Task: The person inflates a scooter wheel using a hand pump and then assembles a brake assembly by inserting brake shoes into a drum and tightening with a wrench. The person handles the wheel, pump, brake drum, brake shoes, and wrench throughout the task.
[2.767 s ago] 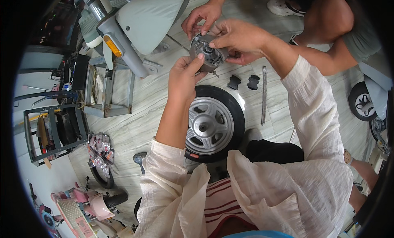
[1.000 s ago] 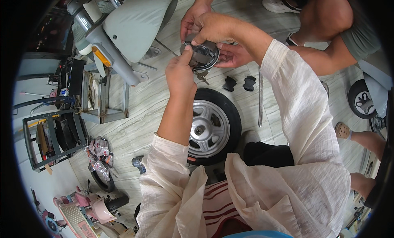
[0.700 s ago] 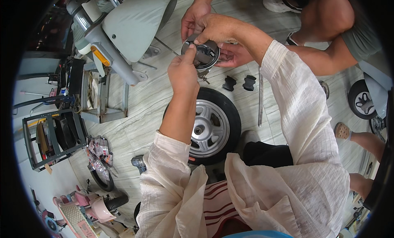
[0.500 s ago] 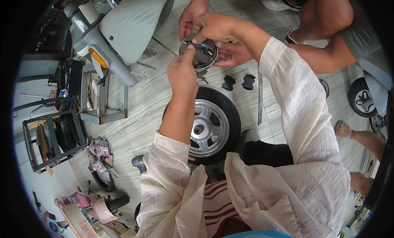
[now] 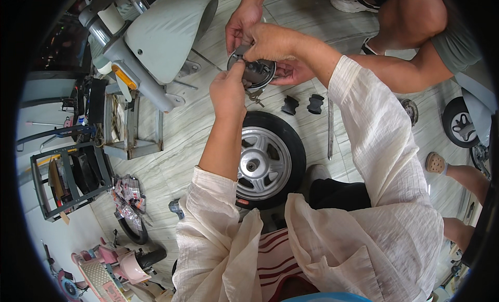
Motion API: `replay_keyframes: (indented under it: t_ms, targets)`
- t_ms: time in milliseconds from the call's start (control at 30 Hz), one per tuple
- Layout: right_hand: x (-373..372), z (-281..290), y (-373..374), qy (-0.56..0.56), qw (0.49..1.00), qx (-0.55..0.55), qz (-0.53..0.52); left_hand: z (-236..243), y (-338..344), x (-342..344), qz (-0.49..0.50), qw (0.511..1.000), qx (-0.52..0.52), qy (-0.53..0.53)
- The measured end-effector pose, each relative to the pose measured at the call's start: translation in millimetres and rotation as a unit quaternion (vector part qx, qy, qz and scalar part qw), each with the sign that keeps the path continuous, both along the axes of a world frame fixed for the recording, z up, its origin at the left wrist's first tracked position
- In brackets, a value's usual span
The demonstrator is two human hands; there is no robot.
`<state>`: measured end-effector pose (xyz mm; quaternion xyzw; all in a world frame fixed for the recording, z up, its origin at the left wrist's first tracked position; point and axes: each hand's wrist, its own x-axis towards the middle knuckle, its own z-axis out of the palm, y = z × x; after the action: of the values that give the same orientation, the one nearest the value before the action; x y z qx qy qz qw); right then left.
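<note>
Hands (image 5: pixel 227 91) unmoved on round part (image 5: pixel 258 73)

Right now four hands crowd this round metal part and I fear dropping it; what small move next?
Probably keep the left hand steady under the round metal part while the right hand works its top edge; another person's hands also grip it.

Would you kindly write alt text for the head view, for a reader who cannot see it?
Left hand and right hand grip a round dark metal part above a small wheel lying on the tiled floor. A co-worker's hands hold the same part from the far side.
</note>
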<state>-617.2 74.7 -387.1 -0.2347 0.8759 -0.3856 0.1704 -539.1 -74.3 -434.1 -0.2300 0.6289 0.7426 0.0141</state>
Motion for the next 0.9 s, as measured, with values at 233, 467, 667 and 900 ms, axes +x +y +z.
replay_keyframes:
  t_ms: [233, 467, 667, 900]
  targets:
    - [2, -3, -1, -0.022, 1.000, -0.009, 0.000, -8, 2, -6, 0.032, 0.995, -0.094, 0.020]
    - [3, -9, -1, -0.054, 0.998, -0.041, 0.003, -13, -7, -14, 0.021, 0.996, -0.088, 0.010]
    - [7, -18, -1, -0.029, 0.998, -0.058, -0.001, -22, -8, -11, 0.040, 0.995, -0.091, 0.027]
    - [7, -33, 1, 0.051, 0.998, -0.034, -0.009, -21, -7, -8, 0.041, 0.995, -0.083, 0.022]
